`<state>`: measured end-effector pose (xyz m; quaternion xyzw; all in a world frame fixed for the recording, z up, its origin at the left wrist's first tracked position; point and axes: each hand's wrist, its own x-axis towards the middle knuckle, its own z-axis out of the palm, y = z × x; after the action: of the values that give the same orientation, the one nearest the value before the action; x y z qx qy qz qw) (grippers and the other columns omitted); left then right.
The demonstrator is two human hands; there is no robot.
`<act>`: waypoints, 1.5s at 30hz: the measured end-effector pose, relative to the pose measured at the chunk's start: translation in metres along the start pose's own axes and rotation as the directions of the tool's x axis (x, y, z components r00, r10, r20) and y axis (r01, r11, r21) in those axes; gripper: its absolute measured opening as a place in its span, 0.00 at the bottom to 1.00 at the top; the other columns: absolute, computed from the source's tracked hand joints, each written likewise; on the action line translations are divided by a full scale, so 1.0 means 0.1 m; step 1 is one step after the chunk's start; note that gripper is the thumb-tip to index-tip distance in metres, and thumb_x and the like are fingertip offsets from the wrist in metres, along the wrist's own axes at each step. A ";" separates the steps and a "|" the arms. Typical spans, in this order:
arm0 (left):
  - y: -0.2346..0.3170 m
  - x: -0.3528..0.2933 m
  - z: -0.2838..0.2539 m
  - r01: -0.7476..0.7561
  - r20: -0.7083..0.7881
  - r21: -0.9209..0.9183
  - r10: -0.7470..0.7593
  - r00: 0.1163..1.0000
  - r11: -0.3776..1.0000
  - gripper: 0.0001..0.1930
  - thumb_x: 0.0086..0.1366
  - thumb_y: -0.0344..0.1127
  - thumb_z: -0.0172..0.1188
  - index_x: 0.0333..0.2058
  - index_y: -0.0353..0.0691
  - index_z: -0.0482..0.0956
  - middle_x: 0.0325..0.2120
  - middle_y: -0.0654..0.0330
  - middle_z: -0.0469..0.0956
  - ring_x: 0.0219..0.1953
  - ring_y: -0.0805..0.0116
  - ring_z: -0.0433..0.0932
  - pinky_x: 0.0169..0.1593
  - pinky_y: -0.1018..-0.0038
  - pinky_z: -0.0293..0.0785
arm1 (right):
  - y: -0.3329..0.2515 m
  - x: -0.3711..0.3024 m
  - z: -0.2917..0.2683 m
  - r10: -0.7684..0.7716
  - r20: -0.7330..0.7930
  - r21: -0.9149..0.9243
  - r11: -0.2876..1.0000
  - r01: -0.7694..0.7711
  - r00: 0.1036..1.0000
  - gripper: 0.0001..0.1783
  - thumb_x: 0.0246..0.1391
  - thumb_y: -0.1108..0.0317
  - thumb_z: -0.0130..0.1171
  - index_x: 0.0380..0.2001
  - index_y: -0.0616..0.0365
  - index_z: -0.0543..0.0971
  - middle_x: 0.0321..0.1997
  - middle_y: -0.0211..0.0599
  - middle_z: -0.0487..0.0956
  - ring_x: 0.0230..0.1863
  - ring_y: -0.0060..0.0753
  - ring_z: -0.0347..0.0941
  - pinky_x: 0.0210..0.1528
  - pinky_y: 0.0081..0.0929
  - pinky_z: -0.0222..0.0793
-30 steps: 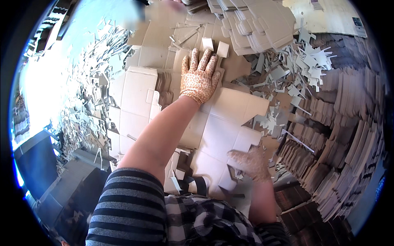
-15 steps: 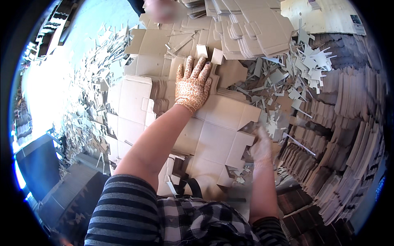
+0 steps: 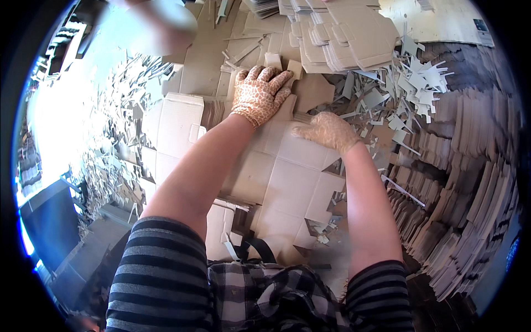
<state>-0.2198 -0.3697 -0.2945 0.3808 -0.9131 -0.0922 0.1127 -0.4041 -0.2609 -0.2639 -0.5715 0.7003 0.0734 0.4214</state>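
My left hand (image 3: 260, 95), in a tan-and-white patterned glove, presses on the far part of a stack of flat cardboard box blanks with its fingers apart. At the far right edge of the top cardboard box blank (image 3: 292, 185), my right hand (image 3: 331, 131), in a similar glove, has its thumb on the sheet and its fingers curled at the edge. The blank is creased into panels with notched sides. Just beyond my left fingers stand small cardboard flaps (image 3: 272, 60). The undersides of my right fingers are hidden.
Another stack of cut blanks (image 3: 345, 41) lies at the far right. Cardboard offcuts (image 3: 412, 83) are heaped on both sides. Tall stacks of cardboard (image 3: 470, 149) line the right. Another person's blurred hand (image 3: 177, 36) is at the upper left. A strap (image 3: 260, 249) lies near my waist.
My right hand has moved up and away from the blank's right side to its far right edge. My left hand has shifted slightly farther away. The other person's hand has moved left.
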 end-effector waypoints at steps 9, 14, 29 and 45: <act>-0.07 0.01 -0.01 0.026 0.002 -0.023 -0.026 1.000 0.999 0.21 0.67 0.51 0.51 0.57 0.56 0.75 0.52 0.63 0.76 0.57 0.60 0.71 0.60 0.54 0.60 | -0.75 -0.74 -0.34 0.013 -0.195 -0.158 0.986 -0.045 0.981 0.30 0.54 0.42 0.58 0.31 0.64 0.84 0.32 0.55 0.82 0.38 0.55 0.80 0.43 0.49 0.75; -0.06 -0.06 0.02 0.044 0.020 0.038 -0.045 0.999 0.998 0.21 0.68 0.51 0.50 0.57 0.55 0.74 0.53 0.63 0.76 0.58 0.61 0.70 0.60 0.53 0.59 | -0.16 -1.35 -0.16 0.213 -0.226 -0.129 0.961 -0.246 0.950 0.34 0.55 0.38 0.56 0.30 0.65 0.82 0.30 0.59 0.80 0.37 0.57 0.79 0.41 0.49 0.73; 0.17 -0.35 -0.36 -0.018 0.008 0.032 0.017 1.000 0.999 0.29 0.65 0.43 0.61 0.64 0.54 0.67 0.66 0.61 0.65 0.70 0.52 0.57 0.70 0.53 0.50 | 0.54 -3.35 -0.55 0.255 -0.627 0.031 0.952 -0.304 0.736 0.25 0.51 0.51 0.65 0.26 0.67 0.74 0.21 0.52 0.73 0.22 0.38 0.69 0.31 0.39 0.68; 1.49 -1.97 -2.82 0.338 0.305 -0.843 0.145 0.941 -0.419 0.18 0.61 0.32 0.69 0.49 0.33 0.78 0.39 0.56 0.83 0.38 0.70 0.83 0.43 0.74 0.81 | -1.58 -4.99 -1.40 -0.127 -0.951 -0.091 0.986 0.137 0.283 0.34 0.50 0.58 0.64 0.58 0.63 0.68 0.48 0.46 0.77 0.50 0.34 0.72 0.57 0.31 0.67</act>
<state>-0.1078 -0.1483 -0.0129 0.1747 -0.3780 -0.8777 0.2371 -0.3429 -0.0270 0.2210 -0.5570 0.7641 -0.3180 -0.0692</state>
